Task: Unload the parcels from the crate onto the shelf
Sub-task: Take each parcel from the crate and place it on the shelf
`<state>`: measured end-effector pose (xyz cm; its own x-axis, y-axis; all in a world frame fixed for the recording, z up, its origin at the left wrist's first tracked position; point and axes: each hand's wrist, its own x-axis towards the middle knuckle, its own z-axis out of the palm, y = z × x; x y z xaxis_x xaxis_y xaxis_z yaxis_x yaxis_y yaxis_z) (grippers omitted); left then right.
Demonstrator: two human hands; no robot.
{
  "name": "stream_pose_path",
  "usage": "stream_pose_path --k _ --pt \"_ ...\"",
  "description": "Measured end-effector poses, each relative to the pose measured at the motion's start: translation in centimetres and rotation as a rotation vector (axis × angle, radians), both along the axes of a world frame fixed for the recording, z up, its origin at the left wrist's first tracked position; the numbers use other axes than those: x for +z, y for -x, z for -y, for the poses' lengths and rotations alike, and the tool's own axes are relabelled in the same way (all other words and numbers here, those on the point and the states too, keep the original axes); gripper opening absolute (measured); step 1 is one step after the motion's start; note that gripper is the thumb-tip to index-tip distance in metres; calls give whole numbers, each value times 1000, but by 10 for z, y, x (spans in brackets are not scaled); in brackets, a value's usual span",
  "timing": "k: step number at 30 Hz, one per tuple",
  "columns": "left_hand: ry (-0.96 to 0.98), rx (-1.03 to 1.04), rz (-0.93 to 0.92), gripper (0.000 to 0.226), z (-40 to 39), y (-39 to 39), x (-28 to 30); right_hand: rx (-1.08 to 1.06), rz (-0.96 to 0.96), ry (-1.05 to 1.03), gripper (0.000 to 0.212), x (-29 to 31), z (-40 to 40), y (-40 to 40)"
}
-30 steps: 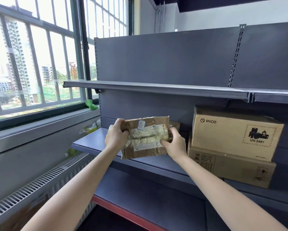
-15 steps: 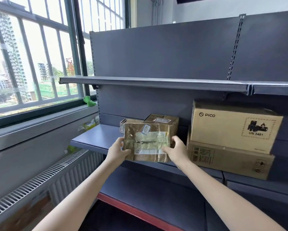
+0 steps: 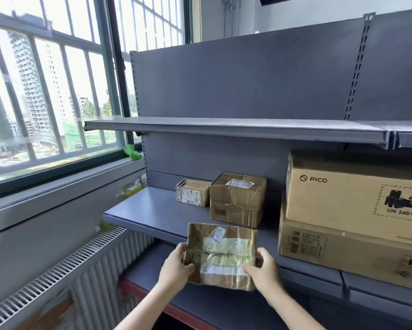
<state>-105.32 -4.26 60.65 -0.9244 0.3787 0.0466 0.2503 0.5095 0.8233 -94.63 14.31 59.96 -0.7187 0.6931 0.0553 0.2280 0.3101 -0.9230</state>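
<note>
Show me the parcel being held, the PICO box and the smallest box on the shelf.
held parcel (image 3: pixel 221 256): head view, taped front.
PICO box (image 3: pixel 343 194): head view, front face.
smallest box (image 3: pixel 192 192): head view, labelled front.

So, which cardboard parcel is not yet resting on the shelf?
The flat taped parcel, gripped by the left hand and right hand; the others sit on the shelf.

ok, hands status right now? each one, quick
Left hand: holding the left edge of the crumpled brown parcel.
Right hand: holding the same parcel's right edge, in front of the shelf.
</note>
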Motion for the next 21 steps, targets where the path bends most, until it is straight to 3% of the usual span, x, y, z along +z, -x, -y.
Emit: stream_pose_path --k 7,12,21 --pt "28 -1 20 43 14 27 -12 32 4 28 20 -6 16 24" --pt "-29 -57 -6 43 35 79 -2 -39 45 -72 24 14 42 63" --pt "-9 -89 -37 39 128 194 8 -90 36 -47 26 25 145 171"
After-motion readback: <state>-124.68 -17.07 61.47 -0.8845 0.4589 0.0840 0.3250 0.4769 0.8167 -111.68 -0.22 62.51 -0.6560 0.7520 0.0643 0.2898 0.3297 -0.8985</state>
